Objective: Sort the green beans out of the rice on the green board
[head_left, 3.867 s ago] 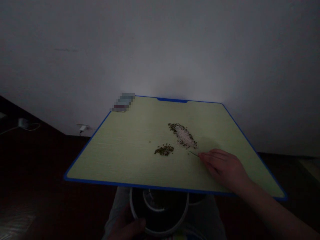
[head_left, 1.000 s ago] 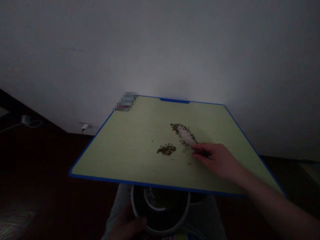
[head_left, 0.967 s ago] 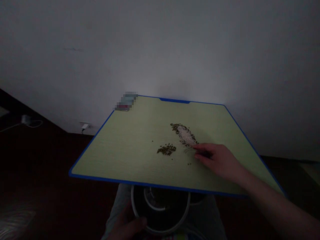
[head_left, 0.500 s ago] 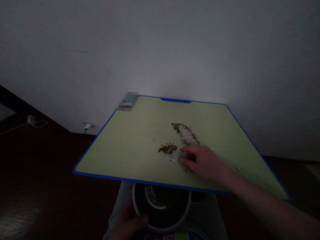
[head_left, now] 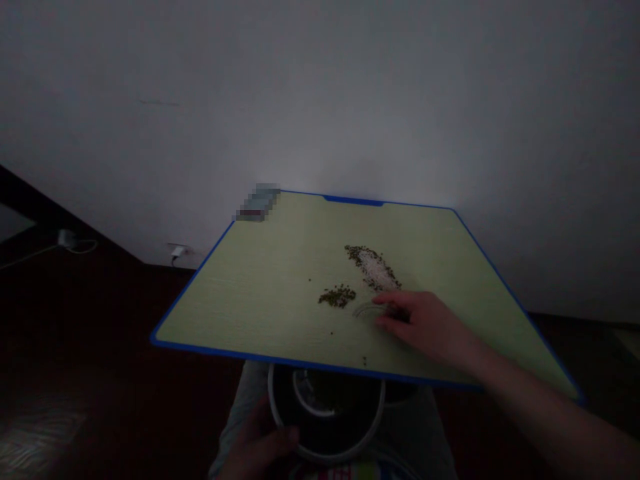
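Observation:
My right hand (head_left: 400, 313) is over the board, thumb and fingers closed on a clear plastic piece with a curved edge (head_left: 367, 309); its exact kind is hard to make out. Just left of it lies a small pile of greenish-brown beans (head_left: 339, 296). Beyond the fingertips, a long heap of white grains (head_left: 376, 268) has more of these beans along its edges. Below the board's near edge, my left hand (head_left: 267, 443) grips the rim of a dark round bowl (head_left: 345, 445) with a pale rim, held over my lap. Its contents are too dark to tell.
The pale yellow board (head_left: 240, 287) has a blue edge and reaches back to the grey wall (head_left: 320, 93). A blurred-out flat item (head_left: 259, 202) lies at its far left corner. Stray beans (head_left: 365, 361) dot the near side. A white plug (head_left: 177, 252) sits in the wall.
My right hand has drawn back slightly to the right with the clear piece. Stray beans now show near the board's front edge. My left hand stays on the bowl.

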`<act>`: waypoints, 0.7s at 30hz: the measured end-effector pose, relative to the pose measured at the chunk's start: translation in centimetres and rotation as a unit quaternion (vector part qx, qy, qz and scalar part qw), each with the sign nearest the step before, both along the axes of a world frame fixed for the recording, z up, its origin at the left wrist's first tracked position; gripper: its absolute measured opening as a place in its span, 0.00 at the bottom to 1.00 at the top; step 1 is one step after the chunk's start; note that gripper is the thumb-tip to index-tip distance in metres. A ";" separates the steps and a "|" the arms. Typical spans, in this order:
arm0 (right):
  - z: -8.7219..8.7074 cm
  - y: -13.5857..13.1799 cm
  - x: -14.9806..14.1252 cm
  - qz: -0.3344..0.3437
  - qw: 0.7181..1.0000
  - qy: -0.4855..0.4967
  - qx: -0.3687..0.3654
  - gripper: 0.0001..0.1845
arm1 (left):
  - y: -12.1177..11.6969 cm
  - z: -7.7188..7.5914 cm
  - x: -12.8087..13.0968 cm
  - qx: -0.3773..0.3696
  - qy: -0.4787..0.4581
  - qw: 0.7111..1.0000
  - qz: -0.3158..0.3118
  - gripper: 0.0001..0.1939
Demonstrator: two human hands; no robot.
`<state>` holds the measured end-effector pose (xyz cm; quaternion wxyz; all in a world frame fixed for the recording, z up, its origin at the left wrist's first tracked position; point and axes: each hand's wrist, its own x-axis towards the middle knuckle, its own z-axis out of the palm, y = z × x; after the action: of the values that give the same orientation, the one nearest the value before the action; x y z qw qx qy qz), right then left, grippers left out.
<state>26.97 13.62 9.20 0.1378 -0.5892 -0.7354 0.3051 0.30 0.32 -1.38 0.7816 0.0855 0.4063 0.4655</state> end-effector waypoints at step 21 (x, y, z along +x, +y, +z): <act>-0.3 -2.1 -3.8 0.104 0.989 0.078 -0.070 0.14 | -0.1 0.3 0.1 -0.021 -0.003 1.000 0.008 0.41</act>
<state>23.17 11.50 8.92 0.1205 -0.4920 -0.7567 0.4132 0.45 0.18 -1.03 0.7809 0.0645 0.4142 0.4631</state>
